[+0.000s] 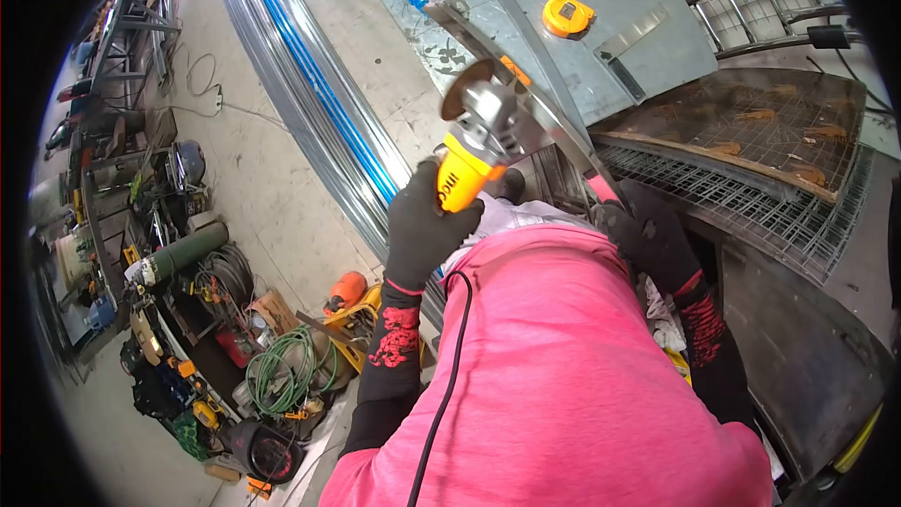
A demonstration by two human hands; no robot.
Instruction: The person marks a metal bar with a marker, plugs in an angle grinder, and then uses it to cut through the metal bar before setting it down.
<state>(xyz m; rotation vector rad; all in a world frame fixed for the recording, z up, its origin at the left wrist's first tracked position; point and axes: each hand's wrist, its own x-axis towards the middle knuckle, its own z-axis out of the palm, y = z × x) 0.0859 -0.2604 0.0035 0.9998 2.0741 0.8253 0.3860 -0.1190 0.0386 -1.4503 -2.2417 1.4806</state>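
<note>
My left hand (418,230), in a black glove, is closed around the yellow body of an angle grinder (462,176). Its brown disc (466,89) points up and away from me, close beside a long metal bar (574,143). A black cord runs back across my pink shirt. My right hand (649,233), also gloved in black, is wrapped round the near end of the bar, just below a pink-red patch on it. Part of that grip is hidden.
A yellow tape measure (567,16) and a metal square (626,77) lie on the grey worktop (671,47). Wire mesh panels (751,192) are stacked at right. Long shiny metal profiles (310,66) stretch along the floor. Tools, a green hose (286,371) and a gas cylinder (183,253) crowd the left.
</note>
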